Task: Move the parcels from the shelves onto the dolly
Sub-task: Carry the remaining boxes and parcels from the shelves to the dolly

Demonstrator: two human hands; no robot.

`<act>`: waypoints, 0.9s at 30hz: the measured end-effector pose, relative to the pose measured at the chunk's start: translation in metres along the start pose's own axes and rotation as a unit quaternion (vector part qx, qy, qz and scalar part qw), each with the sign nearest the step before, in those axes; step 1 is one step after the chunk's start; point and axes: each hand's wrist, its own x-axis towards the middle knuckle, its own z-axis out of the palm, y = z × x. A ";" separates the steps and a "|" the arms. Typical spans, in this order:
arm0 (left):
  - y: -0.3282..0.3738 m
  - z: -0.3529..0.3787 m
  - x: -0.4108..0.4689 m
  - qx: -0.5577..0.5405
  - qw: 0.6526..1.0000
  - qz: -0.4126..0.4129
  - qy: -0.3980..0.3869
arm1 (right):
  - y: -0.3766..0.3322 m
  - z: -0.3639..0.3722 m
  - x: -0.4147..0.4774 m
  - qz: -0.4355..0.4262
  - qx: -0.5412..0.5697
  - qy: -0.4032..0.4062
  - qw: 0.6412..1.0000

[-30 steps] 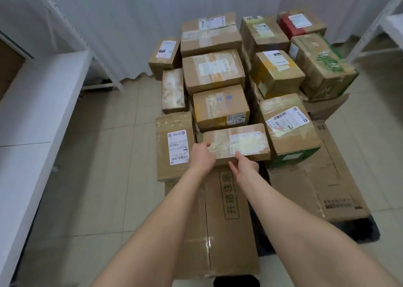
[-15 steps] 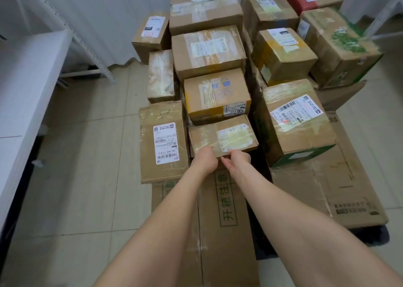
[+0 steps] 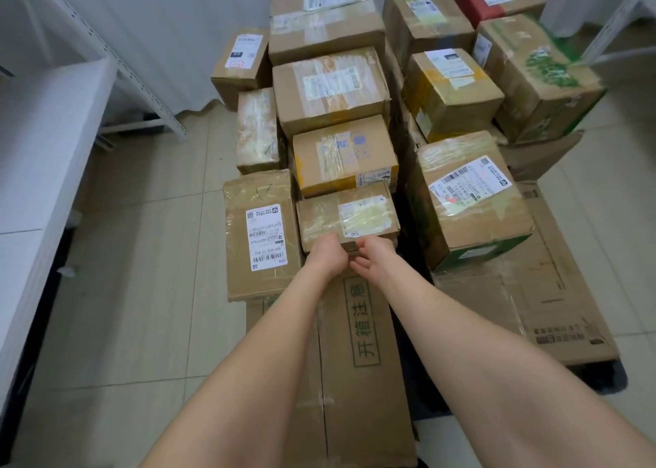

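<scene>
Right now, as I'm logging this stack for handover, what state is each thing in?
Small parcel: taped shut, lying flat on the stack.
Left hand: grips the small parcel's near edge.
Right hand: fingers relaxed, by that edge, holding nothing.
Long box: taped shut, lying flat at the bottom.
Labelled parcel: taped shut, lying flat left of the small parcel.

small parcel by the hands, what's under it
The parcel's near edge seems to rest on the long box; a dark gap shows below its right end. The rest is hidden by the parcel itself and the left hand.
</scene>
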 end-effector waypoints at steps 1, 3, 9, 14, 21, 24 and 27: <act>0.003 -0.005 -0.005 0.003 1.000 0.001 -0.004 | -0.002 -0.004 -0.005 -0.018 -0.028 0.015 0.999; 0.012 -0.017 -0.017 -0.001 1.000 0.002 -0.001 | -0.009 -0.010 -0.018 -0.062 -0.084 0.037 0.994; 0.044 -0.057 -0.066 -0.002 0.999 0.029 0.028 | -0.046 -0.030 -0.082 -0.149 -0.200 0.063 0.966; 0.069 -0.077 -0.110 0.021 0.998 0.058 0.021 | -0.062 -0.065 -0.148 -0.179 -0.214 0.102 0.955; 0.119 -0.076 -0.193 0.052 0.979 0.199 -0.001 | -0.051 -0.134 -0.256 -0.232 -0.180 0.199 0.935; 0.141 -0.062 -0.229 0.081 0.964 0.252 -0.021 | -0.035 -0.170 -0.296 -0.236 -0.164 0.246 0.926; 0.164 -0.042 -0.269 0.110 0.949 0.293 -0.046 | -0.014 -0.210 -0.334 -0.234 -0.154 0.295 0.914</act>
